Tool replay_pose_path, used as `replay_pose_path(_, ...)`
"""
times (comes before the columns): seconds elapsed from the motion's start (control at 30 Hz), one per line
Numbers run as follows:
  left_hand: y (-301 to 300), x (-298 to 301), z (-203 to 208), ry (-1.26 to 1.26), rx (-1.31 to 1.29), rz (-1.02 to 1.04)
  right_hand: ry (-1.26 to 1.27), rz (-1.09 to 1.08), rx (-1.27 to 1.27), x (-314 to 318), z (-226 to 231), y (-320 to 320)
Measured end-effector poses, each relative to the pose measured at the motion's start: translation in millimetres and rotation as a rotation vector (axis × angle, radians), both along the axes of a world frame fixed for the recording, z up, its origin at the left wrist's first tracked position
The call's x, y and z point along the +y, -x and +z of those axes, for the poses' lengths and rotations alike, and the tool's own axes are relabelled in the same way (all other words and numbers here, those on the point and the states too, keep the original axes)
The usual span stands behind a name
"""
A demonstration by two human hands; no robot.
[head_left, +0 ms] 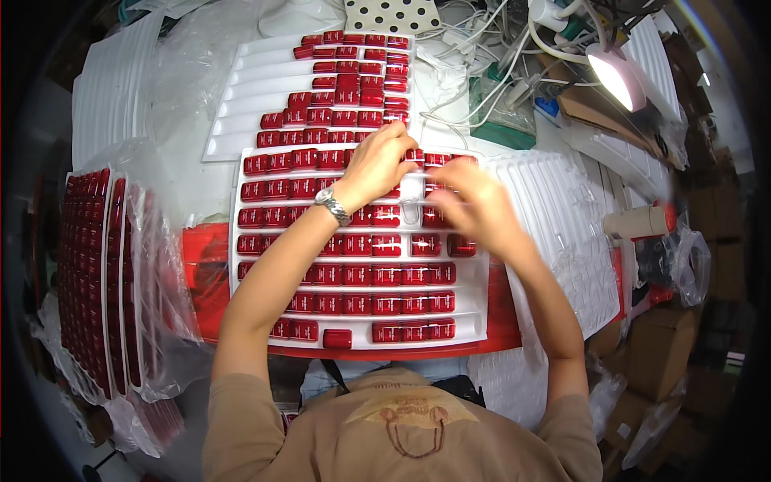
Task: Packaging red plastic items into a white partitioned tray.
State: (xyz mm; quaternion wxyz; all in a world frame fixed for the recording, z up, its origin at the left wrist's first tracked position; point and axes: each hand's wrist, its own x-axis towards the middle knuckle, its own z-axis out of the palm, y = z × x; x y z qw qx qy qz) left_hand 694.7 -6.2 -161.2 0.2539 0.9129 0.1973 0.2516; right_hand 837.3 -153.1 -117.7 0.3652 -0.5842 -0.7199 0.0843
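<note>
At frame centre, the left hand (376,164) and right hand (479,199), whose fingers' grip I cannot tell, should align red pieces (385,275) gently.

Bare R hand (479,201), pic ctr, was blurred; black-dotted off-white rectangular sheet (392,15), top ctr, was cut off.

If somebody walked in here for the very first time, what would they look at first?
Probably the rows of shiny red pieces in the white tray, right in the middle, with the left hand and the blurry right hand over its upper part. Next, maybe the glowing lamp at the upper right, then the black-dotted pale thing at the top.
</note>
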Motion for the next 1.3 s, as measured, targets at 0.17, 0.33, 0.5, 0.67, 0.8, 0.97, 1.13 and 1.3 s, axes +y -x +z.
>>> replay_pose_path(0.17, 28, -11, 14, -0.137, -0.087, 0.144, 0.163, 0.091, -0.338, -14, -16, 44)
replay_pose_path(0.33, 44, -21, 2, -0.1, 0.034, 0.018, 0.334, -0.107, 0.177, -12, -12, 21)
replay_pose_path(0.5, 51, -28, 7, -0.078, 0.083, 0.053, 0.371, -0.17, 0.852, -13, 3, 3)
replay_pose_path(0.67, 50, -28, 11, -0.034, -0.016, -0.059, 0.464, -0.173, 0.789, -11, 8, -5)
replay_pose_path(0.8, 56, -52, 28, 0.297, -0.114, -0.187, 0.508, -0.029, 0.605, -15, 9, 3)
replay_pose_path(0.97, 65, -53, 20, 0.363, -0.081, -0.062, 0.466, 0.15, 0.998, -13, 11, -26)
replay_pose_path(1.13, 38, -39, 7, -0.05, -0.035, 0.017, 0.273, -0.965, -0.555, -37, -46, -218)
replay_pose_path(1.3, 37, -44, 12, -0.238, 0.101, 0.055, 0.578, -0.948, -0.663, -50, -59, -222)
